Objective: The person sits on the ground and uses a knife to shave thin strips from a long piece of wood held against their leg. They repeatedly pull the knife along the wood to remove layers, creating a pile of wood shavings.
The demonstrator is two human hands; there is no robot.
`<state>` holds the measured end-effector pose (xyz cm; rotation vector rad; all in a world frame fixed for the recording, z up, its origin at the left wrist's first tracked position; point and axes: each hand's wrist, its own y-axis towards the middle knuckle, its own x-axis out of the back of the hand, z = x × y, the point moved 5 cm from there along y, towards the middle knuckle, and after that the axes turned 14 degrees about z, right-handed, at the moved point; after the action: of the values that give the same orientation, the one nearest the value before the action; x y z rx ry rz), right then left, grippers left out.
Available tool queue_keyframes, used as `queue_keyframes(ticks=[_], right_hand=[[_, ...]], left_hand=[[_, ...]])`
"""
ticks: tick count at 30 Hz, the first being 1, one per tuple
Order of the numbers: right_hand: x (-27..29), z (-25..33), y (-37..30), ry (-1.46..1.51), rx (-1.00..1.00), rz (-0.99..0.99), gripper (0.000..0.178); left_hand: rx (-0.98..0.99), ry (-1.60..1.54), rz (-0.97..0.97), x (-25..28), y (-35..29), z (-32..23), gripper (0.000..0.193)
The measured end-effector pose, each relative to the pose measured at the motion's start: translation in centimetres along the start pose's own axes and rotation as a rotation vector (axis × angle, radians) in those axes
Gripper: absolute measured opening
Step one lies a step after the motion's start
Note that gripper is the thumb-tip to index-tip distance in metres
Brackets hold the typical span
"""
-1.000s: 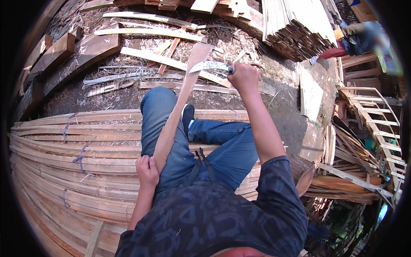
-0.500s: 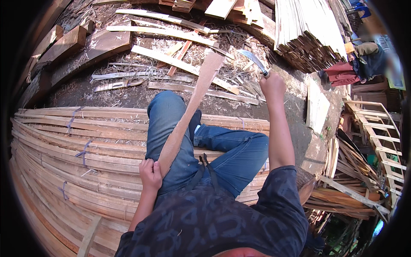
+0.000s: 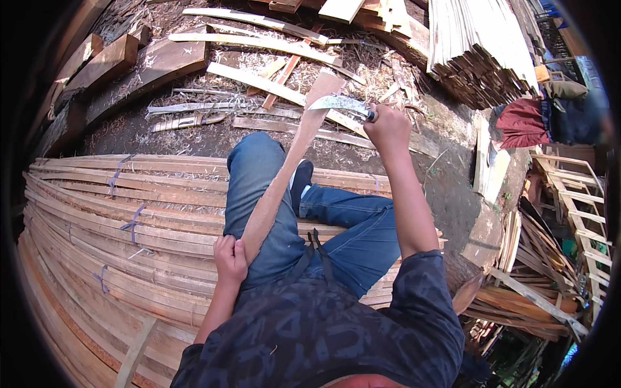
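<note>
Sitting on a broad stack of bundled wooden slats (image 3: 129, 226), I have a long wooden plank (image 3: 284, 174) laid slanting across my lap, its lower end at my left thigh and its wide upper end reaching out over the ground ahead of my knees. My left hand (image 3: 231, 257) is closed around the plank's lower end, gripping it against my jeans. My right hand (image 3: 387, 126) is raised with the arm stretched forward, fingers clamped tight on the handle of a curved blade (image 3: 339, 103); the blade points left from my fist, and its tip sits just at the plank's upper end, though I cannot tell whether metal touches wood. The hands are well apart, one at each end of the plank. My left leg is bent with the knee up beneath the plank, and my right leg folds across with the dark shoe (image 3: 301, 178) showing between them. Ahead, the dirt ground (image 3: 194, 139) is littered with shavings and loose strips of wood (image 3: 259, 81). A thick beam (image 3: 136, 68) lies at the upper left, and a tall pile of stacked thin boards (image 3: 472, 52) stands at the upper right. A red cloth (image 3: 522, 123) lies bunched to the right of that pile, near wooden frames (image 3: 576, 200) leaning at the right edge.
</note>
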<state>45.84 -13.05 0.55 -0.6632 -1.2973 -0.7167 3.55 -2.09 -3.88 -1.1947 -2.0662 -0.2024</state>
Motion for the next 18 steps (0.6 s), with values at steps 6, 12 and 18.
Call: queue_keyframes(ticks=[6, 12, 18], right_hand=[[0.5, 3.4, -3.3, -0.134, 0.230, 0.105, 0.015], [0.8, -2.8, 1.0, -0.084, -0.007, -0.043, 0.015], [0.5, 2.1, -2.8, -0.108, 0.190, 0.059, 0.019]], left_hand=[[0.006, -0.006, 0.009, -0.2, -0.5, 0.5, 0.034], [-0.010, -0.007, -0.031, -0.1, 0.3, -0.6, 0.036], [0.016, -0.020, -0.041, 0.0, -0.4, 0.0, 0.035]])
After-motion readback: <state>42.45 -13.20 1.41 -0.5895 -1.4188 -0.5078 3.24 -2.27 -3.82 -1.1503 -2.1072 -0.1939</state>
